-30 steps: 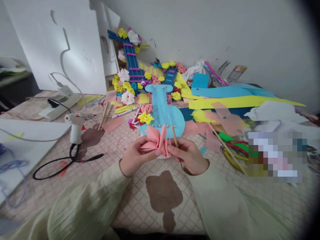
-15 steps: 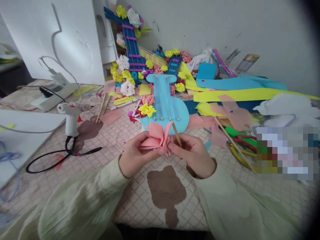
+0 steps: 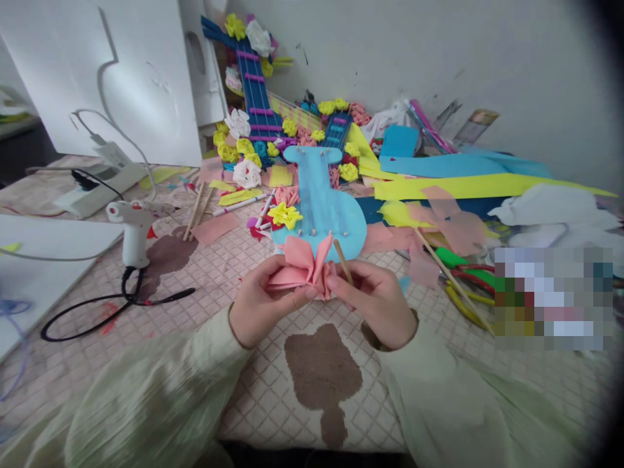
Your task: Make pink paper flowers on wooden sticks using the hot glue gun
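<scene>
A pink crepe paper flower [image 3: 305, 260], its petals folded and spread, is held between my two hands above the table. My left hand [image 3: 263, 296] is closed on its left side, thumb pressed near the base. On the right side, my right hand [image 3: 375, 296] pinches the gathered folds and also keeps a thin wooden stick [image 3: 342, 260] between its fingers, pointing up. Just beyond lies a light-blue guitar-shaped board [image 3: 316, 188] with small pegs at both ends. A yellow paper flower [image 3: 285, 215] sits on its left edge.
A white glue gun [image 3: 135, 231] with a black cable stands at left, near a power strip [image 3: 104, 185]. Behind are dark-blue guitar shapes [image 3: 258, 97] with paper flowers. Yellow paper strips [image 3: 487, 186], scissors [image 3: 463, 302] and a long stick [image 3: 453, 279] lie at right.
Both hands stay on the pink flower, and its upper petals have shifted slightly. The whole view has drifted a little to the left.
</scene>
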Tool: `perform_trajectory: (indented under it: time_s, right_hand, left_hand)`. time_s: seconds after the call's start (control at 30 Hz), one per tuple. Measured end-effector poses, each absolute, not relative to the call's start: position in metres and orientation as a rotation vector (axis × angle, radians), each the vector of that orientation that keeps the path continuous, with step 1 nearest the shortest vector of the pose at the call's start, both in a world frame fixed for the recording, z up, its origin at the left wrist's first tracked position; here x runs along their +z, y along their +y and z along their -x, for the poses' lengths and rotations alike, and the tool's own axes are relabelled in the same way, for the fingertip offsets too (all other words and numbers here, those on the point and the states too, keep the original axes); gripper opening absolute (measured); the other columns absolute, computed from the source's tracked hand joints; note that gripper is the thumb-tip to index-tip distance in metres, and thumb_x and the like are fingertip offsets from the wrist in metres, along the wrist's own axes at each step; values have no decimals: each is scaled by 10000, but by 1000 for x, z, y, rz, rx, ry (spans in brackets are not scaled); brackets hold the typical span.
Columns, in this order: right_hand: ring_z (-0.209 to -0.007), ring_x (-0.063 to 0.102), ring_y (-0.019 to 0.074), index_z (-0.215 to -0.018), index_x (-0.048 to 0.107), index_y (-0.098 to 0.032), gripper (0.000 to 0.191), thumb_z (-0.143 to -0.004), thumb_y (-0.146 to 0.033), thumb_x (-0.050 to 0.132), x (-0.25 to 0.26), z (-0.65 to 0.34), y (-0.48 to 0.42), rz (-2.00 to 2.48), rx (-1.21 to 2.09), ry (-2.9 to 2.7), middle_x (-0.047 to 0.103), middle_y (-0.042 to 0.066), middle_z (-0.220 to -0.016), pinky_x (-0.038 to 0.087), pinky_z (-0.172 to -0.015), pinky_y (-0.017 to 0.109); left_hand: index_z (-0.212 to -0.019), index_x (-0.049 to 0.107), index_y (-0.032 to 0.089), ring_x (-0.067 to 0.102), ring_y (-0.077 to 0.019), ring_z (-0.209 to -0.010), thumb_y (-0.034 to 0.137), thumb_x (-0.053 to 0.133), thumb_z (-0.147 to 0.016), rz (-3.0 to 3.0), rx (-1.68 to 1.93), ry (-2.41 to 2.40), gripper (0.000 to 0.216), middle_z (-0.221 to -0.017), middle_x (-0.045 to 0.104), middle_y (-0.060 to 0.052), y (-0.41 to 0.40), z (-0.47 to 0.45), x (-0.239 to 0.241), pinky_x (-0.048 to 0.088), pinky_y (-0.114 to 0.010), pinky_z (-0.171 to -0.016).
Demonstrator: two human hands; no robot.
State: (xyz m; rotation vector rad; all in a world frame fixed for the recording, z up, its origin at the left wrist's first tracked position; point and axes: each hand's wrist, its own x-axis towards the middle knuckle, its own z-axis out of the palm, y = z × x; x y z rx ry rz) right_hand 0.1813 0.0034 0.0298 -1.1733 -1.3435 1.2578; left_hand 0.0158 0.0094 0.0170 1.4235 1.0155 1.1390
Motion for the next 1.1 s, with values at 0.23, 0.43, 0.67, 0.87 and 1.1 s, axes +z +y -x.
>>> perform_trajectory:
  time_s: [0.23,0.43,0.67,0.87,1.1]
  right_hand:
    - [-453,381,68,-654,601,-155,190,-698,-340,610,30,-180,3,1186,1249,-1340,549,-7,-559,292,-421,227]
    - [-495,426,90,-650,585,-158,163,-713,-309,597,27,-179,0,1246,1112,-1435,517,-15,-540,343,-473,238]
    - [-538,466,106,-707,596,-152,139,-728,-289,580,26,-178,-3,1245,991,-1505,540,-1,-596,379,-505,248]
    - [-519,427,94,-643,563,-161,148,-745,-268,571,31,-183,-1,1172,819,-1693,488,-19,-565,343,-480,236]
    - [-530,449,91,-666,580,-155,108,-750,-222,576,29,-182,-1,982,728,-1857,539,-1,-613,352,-477,233]
  left_hand:
    - [-898,600,157,593,-180,-780,239,703,-627,-1509,1121,1011,302,-847,649,-42,8,-15,14,483,-286,-709]
    - [-881,592,156,595,-179,-734,278,715,-605,-1531,1137,1049,326,-781,639,-31,6,-16,13,489,-283,-659]
    - [-886,584,162,593,-182,-743,277,723,-590,-1563,1102,1038,347,-845,628,-42,4,-14,14,483,-291,-664]
    - [-1039,547,223,554,-225,-968,243,719,-595,-1555,1116,800,476,-1036,606,-53,18,2,24,455,-334,-826]
    - [-1009,571,183,604,-190,-814,179,762,-526,-1613,920,797,519,-924,642,-57,17,-1,27,487,-307,-739]
